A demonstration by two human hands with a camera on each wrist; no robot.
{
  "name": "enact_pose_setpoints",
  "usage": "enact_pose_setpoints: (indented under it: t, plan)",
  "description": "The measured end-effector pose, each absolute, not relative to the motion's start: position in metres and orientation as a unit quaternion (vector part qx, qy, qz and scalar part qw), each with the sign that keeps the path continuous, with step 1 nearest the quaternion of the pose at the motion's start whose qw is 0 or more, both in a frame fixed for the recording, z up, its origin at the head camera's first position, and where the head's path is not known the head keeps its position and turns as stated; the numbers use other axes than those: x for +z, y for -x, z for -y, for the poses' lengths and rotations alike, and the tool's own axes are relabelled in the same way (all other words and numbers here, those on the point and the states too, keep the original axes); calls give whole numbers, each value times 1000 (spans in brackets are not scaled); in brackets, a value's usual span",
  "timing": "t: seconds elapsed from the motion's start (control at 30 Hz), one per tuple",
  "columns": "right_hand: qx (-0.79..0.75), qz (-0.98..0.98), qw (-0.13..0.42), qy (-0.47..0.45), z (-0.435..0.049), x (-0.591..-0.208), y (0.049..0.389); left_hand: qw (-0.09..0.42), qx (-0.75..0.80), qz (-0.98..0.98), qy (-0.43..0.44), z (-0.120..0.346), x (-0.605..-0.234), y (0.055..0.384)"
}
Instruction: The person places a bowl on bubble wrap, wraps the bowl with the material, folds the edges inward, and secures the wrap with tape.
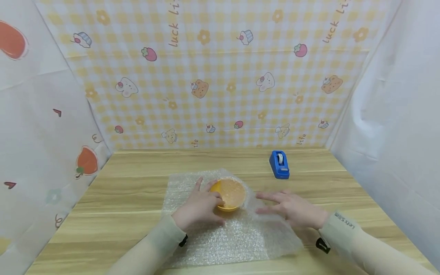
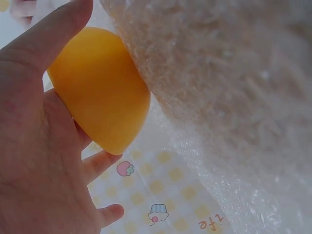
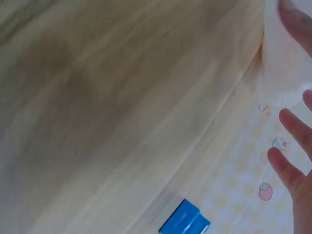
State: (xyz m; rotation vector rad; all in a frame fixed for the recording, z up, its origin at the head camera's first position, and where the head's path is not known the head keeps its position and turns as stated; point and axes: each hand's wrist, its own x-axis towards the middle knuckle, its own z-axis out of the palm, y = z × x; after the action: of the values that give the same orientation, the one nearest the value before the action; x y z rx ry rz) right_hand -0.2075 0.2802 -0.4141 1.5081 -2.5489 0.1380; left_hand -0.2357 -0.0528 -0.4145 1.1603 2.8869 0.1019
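A yellow bowl [image 1: 216, 186] stands on a sheet of bubble wrap [image 1: 227, 244], and a flap of the wrap lies over the right part of its opening. My left hand [image 1: 201, 206] holds the bowl at its left side; in the left wrist view the thumb and fingers reach round the yellow wall [image 2: 102, 87]. To the right of the bowl, my right hand [image 1: 295, 209] has its fingers spread and straight at the wrap's right edge. Whether those fingertips touch the wrap I cannot tell.
A blue tape dispenser [image 1: 279, 165] with a roll in it stands at the back right of the wood-grain table [image 1: 134, 198]. Behind the table hangs a yellow checked cloth [image 1: 220, 107], with white cloth walls on both sides.
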Motion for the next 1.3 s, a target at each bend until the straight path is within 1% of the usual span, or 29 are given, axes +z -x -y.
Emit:
enact_pose_setpoints:
  t: [0.17,0.37,0.47,0.6,0.73,0.93,1.17,1.3]
  plan:
    - [83,849,78,-516,-274,-413,207,19,39,-929,-369,52,-415,237]
    - [138,843,49,-518,-263,-407,213,20,47,-928,-369,51,-415,235]
    - [176,850,6,-497,-256,-402,216,22,51,-929,-367,50,-414,234]
    - [242,870,-75,-423,-247,-396,217,22,51,-929,-366,50,-412,233]
    - [305,871,-96,-373,-240,-394,222,23,52,-928,-367,51,-412,233]
    - [352,873,-66,-331,-230,-393,233,20,58,-926,-374,52,-411,233]
    - [360,879,9,-312,-208,-396,247,15,68,-924,-375,50,-409,232]
    - [321,894,58,-307,-198,-401,252,14,72,-925,-372,50,-408,231]
